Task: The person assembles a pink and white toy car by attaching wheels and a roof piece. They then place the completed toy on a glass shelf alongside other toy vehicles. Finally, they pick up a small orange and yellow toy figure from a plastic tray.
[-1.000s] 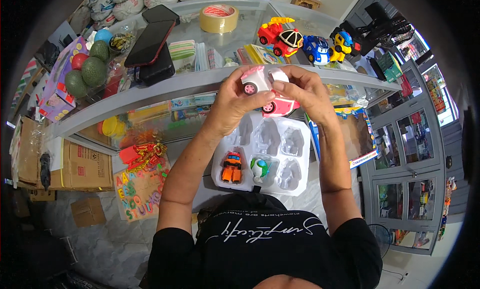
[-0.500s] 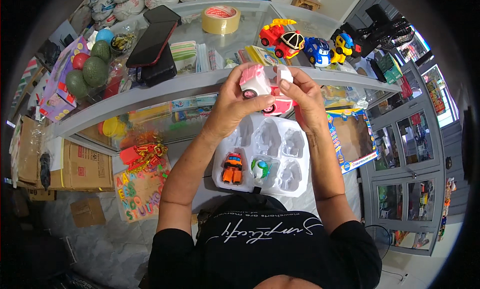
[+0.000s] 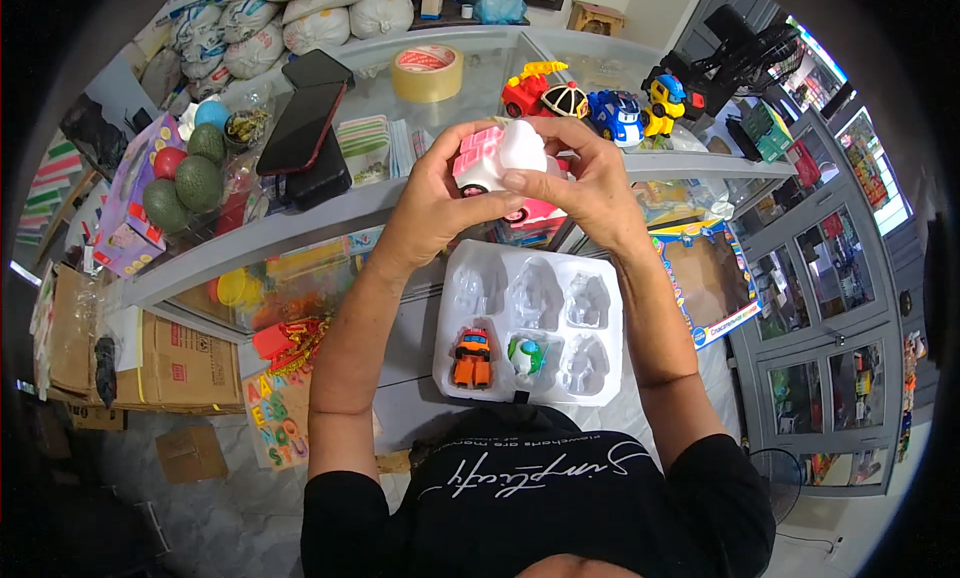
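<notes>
A pink and white toy vehicle is gripped between my two hands above the front edge of the glass counter. My left hand is closed round its left side, thumb along the bottom. Closed on its right side is my right hand, its thumb pressing near a rounded white part of the toy. My fingers hide much of the pink lower body. Below the hands lies a white moulded plastic tray. Two of its hollows hold an orange toy truck and a green and white toy.
On the glass counter stand a red toy truck, a blue toy car and a yellow toy vehicle. A tape roll, a phone and avocados lie farther left. An opened toy box is at right.
My hands have moved slightly left with the toy and turned it, so its white part shows more. The whole view has shifted a little. The tray's toys stay in their hollows.
</notes>
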Available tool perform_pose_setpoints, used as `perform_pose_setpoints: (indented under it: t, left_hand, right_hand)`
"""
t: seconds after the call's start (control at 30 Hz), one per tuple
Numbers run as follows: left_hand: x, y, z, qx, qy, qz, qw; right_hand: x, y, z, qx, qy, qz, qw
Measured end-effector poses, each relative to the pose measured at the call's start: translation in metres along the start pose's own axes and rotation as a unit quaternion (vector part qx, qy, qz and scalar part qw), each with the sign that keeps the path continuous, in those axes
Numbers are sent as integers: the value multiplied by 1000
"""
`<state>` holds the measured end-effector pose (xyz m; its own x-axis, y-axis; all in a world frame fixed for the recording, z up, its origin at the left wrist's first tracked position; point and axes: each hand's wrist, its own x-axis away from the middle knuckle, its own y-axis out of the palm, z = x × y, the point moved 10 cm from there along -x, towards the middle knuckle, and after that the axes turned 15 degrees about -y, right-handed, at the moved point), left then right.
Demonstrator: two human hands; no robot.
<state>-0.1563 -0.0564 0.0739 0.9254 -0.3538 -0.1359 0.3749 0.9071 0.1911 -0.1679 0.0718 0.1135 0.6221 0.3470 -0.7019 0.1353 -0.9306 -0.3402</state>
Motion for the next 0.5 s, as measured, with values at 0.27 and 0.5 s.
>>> perform_pose_setpoints:
  t: [0.27,0.5]
  left_hand:
    - [4,-1,-2,46,1,5,999]
    - [1,-3,-13,44,1,16,999]
  right_hand:
    - [-2,4,-5,-6,-22,-29,999]
    - [2,4,-2,16,-15,-31,999]
